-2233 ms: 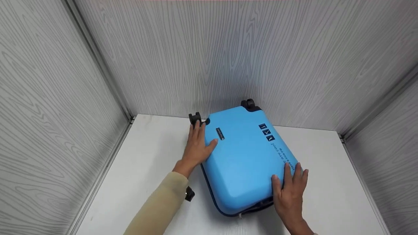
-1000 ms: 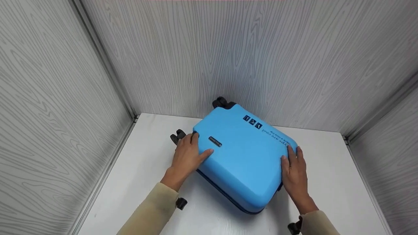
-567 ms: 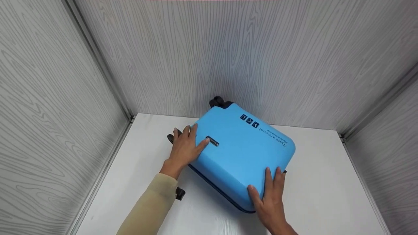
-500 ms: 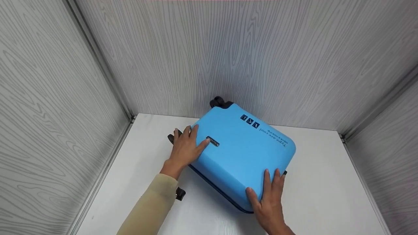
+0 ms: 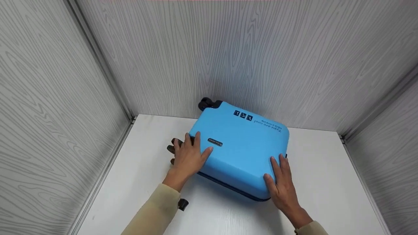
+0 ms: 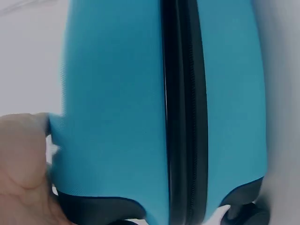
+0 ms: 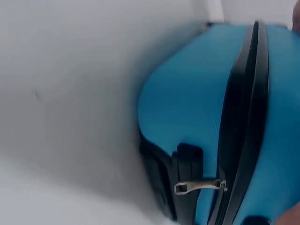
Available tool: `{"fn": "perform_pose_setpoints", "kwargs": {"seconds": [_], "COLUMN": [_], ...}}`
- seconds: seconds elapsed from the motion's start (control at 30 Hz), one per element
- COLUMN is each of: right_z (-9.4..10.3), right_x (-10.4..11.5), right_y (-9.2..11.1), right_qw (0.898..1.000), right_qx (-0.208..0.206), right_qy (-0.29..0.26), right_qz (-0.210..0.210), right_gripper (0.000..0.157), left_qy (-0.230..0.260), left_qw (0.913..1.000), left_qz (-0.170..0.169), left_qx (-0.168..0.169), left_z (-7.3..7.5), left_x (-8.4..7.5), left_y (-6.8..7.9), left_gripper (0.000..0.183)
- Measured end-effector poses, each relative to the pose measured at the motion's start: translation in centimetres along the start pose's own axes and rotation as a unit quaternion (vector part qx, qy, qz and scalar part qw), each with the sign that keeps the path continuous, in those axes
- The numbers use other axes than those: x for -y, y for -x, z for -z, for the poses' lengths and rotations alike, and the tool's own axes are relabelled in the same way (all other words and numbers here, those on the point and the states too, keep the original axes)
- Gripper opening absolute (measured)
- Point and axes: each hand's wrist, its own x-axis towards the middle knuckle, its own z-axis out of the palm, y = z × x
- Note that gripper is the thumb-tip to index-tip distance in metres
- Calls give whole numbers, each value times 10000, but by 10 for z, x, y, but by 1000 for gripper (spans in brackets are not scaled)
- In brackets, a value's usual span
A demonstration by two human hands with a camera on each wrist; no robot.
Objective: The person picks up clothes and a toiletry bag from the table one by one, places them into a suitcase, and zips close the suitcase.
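A blue hard-shell suitcase (image 5: 245, 147) lies on its side on the white table, its lettered face up. Black wheels (image 5: 205, 103) project from its left end, one pair near the back wall. My left hand (image 5: 188, 157) rests on the front left corner by the other wheels, fingers spread and thumb on the shell. At the right end, my right hand (image 5: 283, 187) presses the front corner with nearly straight fingers. A dark zipper band (image 6: 185, 112) runs along the side in the left wrist view. A metal zipper pull (image 7: 199, 186) shows beside a black handle in the right wrist view.
Grey wood-grain panels enclose the white table (image 5: 326, 182), with a back wall (image 5: 235, 58) just behind the suitcase and a left wall (image 5: 42, 114). A small black object (image 5: 183, 204) shows beside the left sleeve.
The suitcase has turned counterclockwise on the table: its wheel end has swung left and its other end right and back. The right hand has shifted along that end; the left stays near the wheels.
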Motion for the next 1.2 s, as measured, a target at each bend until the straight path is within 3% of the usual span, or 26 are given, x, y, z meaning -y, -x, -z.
{"fn": "perform_pose_setpoints", "kwargs": {"seconds": [0.2, 0.4, 0.57, 0.83, 1.03, 1.2], "right_z": [20, 30, 31, 31, 26, 22], "right_x": [-27, -38, -34, -12, 4, 3], "right_y": [-31, -43, -40, -37, -42, -39], "right_qw": [9983, 9938, 9896, 9780, 9722, 9721], "right_qx": [281, 242, 274, 178, 17, 84], "right_qy": [-194, -407, -537, -984, -1442, -1453], "right_qz": [-472, -1007, -1303, -1830, -1845, -1837], "right_gripper": [60, 65, 69, 74, 73, 70], "left_qy": [-493, -443, -518, -464, -576, -407], "left_qw": [9986, 9977, 9967, 9917, 9928, 9931], "left_qz": [-146, -337, -487, -440, -430, -326], "left_qx": [136, 375, 401, 1117, 960, 1053], "left_z": [1, 4, 13, 19, 32, 31], "left_x": [-17, -24, -16, -3, 8, 23], "left_y": [14, 21, 12, 1, -4, -5], "left_gripper": [107, 113, 117, 133, 125, 123]}}
